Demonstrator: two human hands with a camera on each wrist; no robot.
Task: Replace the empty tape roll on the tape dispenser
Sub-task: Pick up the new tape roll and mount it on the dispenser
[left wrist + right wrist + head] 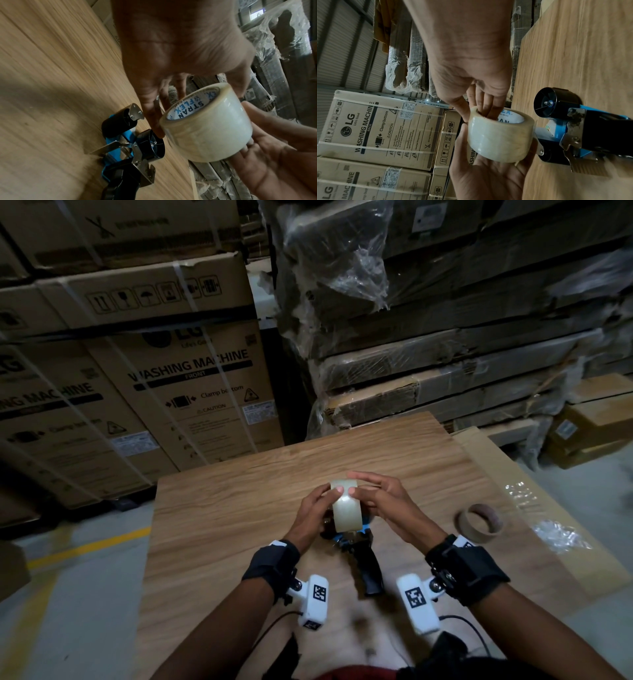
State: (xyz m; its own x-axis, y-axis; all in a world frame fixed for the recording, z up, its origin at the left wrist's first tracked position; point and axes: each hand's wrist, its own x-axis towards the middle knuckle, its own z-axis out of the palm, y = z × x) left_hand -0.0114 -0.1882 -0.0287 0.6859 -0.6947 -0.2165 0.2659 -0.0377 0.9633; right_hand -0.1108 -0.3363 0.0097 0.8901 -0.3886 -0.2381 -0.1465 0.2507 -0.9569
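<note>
Both hands hold a new clear tape roll (344,505) just above the wooden table (222,508). My left hand (320,505) grips its left end, the fingers lying against the printed core rim (181,112). The fingers of my right hand (371,496) reach into the core (485,109) from the other end. Under the roll, the blue and black tape dispenser (363,559) lies on its side. Its black hub (547,103) is bare and its handle points toward me. The empty brown cardboard core (479,523) lies on the table to the right.
Stacked washing-machine cartons (154,392) stand beyond the table at left. Film-wrapped flat boxes (445,344) are piled at right. Crumpled clear film (558,537) lies on cardboard at the table's right edge. Yellow floor line (85,549) runs at left.
</note>
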